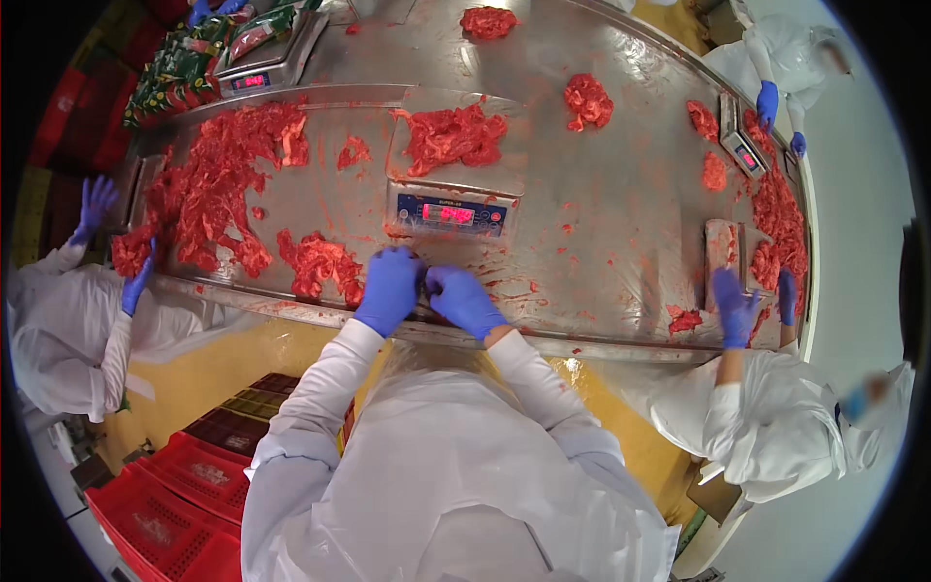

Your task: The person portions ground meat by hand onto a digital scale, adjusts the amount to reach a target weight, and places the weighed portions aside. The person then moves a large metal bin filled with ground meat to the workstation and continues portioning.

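My left hand [393, 285], in a blue glove, is over the near edge of the steel table [611, 218]. Close beside it on the right is my right hand [463, 297], gloved the same, fingers curled in. Their fingertips are turned away from view, so whether they hold anything small is hidden. Just beyond them stands a bench scale [451, 218] with a lit red display. A flat heap of raw red meat [457, 137] lies on its pan. Left of my left hand is a smaller pile of meat trimmings [320, 265], not touched by it.
A large meat heap [218, 182] spreads at the left, where a co-worker's gloved hand [137, 280] touches meat. Co-workers' hands [734, 309] are by scales at the right. Filled green packages [174, 73] lie at the far left. Red crates [174, 502] stand behind-left.
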The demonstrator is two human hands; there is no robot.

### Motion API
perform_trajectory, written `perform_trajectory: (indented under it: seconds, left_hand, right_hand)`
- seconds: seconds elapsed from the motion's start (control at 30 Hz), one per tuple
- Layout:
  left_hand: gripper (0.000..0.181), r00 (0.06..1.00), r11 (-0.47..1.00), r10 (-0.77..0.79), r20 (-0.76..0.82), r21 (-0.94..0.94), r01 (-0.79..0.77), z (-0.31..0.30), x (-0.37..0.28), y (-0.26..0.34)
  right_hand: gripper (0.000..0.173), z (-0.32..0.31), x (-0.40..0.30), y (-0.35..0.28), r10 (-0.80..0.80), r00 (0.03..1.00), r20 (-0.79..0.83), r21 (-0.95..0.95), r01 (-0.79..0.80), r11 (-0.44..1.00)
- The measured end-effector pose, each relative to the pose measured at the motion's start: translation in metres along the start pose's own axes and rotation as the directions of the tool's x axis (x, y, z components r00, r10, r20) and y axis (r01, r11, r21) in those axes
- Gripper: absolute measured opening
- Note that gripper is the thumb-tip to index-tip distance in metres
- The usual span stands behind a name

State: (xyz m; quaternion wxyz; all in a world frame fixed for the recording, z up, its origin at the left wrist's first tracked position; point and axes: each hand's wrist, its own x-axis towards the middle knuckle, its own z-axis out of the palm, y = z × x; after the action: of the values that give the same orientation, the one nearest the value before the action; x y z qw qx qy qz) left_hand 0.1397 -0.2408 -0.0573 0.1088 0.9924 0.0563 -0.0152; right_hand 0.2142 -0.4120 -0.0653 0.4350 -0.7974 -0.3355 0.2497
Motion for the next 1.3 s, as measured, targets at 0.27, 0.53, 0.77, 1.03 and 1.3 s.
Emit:
perform_trajectory:
  seconds: [0.27,0.53,0.77,1.03,1.3]
  left_hand:
    - [0.029,0.977,0.982,-0.174,-0.123,0.053,0.181,-0.038,-0.035,-0.054]
    - [0.043,0.993,0.971,-0.118,-0.01,-0.21,0.113,-0.046,-0.035,-0.007]
    - [0.046,0.995,0.974,-0.086,-0.042,-0.214,0.075,-0.048,-0.024,-0.01]
    - [0.052,0.977,0.979,-0.193,-0.092,-0.079,0.186,-0.039,-0.023,-0.054]
    - [0.035,0.912,0.844,-0.371,-0.177,-0.474,0.251,-0.045,0.011,-0.075]
  right_hand:
    - [0.03,-0.044,-0.028,0.049,0.145,0.986,-0.086,-0.233,-0.162,0.959]
    - [0.023,-0.062,0.028,-0.032,-0.04,0.984,0.176,0.252,-0.006,0.968]
    - [0.019,-0.158,0.146,-0.015,-0.117,0.838,-0.533,0.028,0.156,0.987]
    - [0.017,0.008,0.017,0.0,-0.359,0.915,0.183,-0.534,0.399,0.745]
    - [0.018,-0.078,-0.042,0.046,0.309,0.947,0.082,-0.051,-0.306,0.951]
